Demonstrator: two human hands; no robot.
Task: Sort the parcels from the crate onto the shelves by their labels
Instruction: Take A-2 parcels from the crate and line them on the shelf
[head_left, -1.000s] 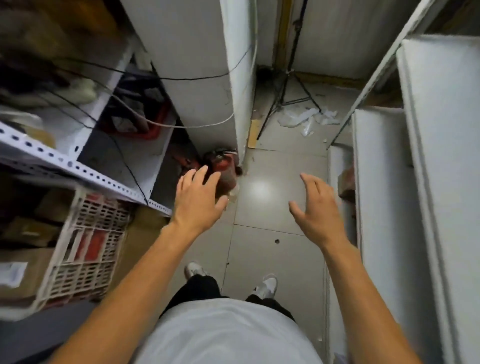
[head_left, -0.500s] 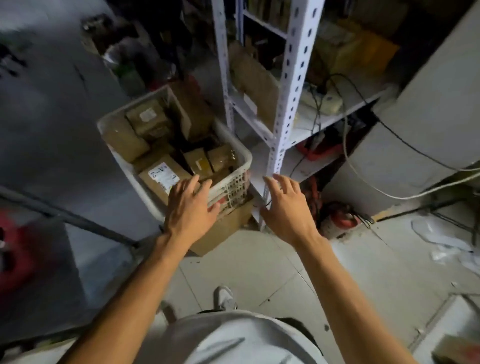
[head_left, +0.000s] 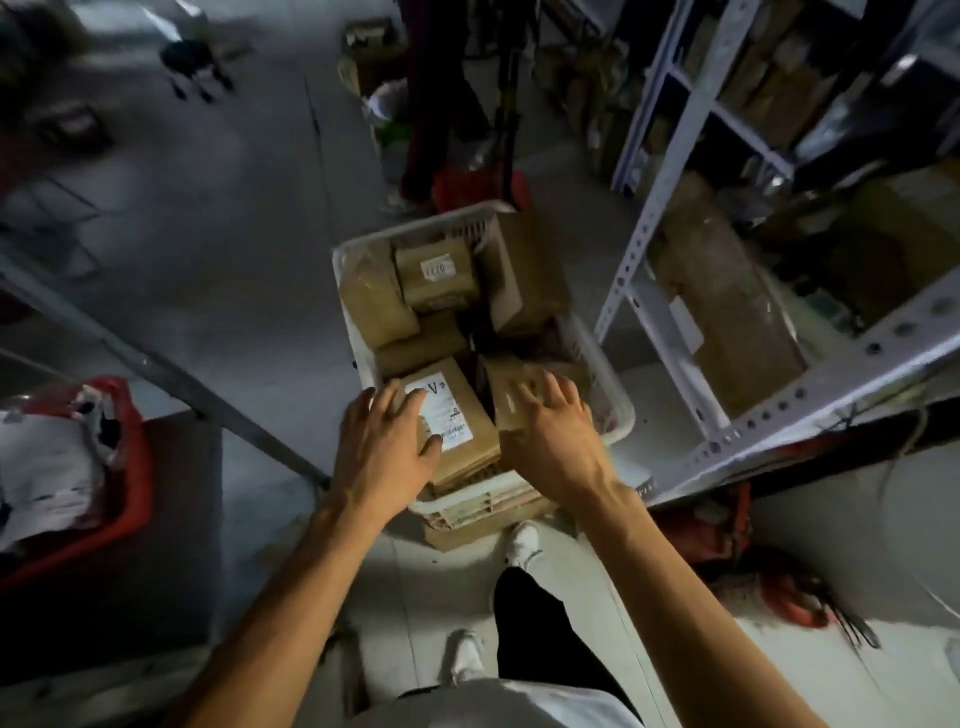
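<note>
Both hands spread wide, gripping nothing: left hand (head_left: 382, 447) on the labelled parcel (head_left: 457, 415) at the white crate's (head_left: 618, 410) near end, right hand (head_left: 550, 431) beside it. Cardboard looks stiff and light. Best pinched by opposite side edges.

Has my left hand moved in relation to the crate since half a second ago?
Yes. The left hand has gone farther in over the white crate, from its near rim onto the labelled parcel.

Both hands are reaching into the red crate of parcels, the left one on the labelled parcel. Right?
Not quite: the head view shows the crate is white. Both hands, left and right, reach in, the left on the labelled parcel.
</note>
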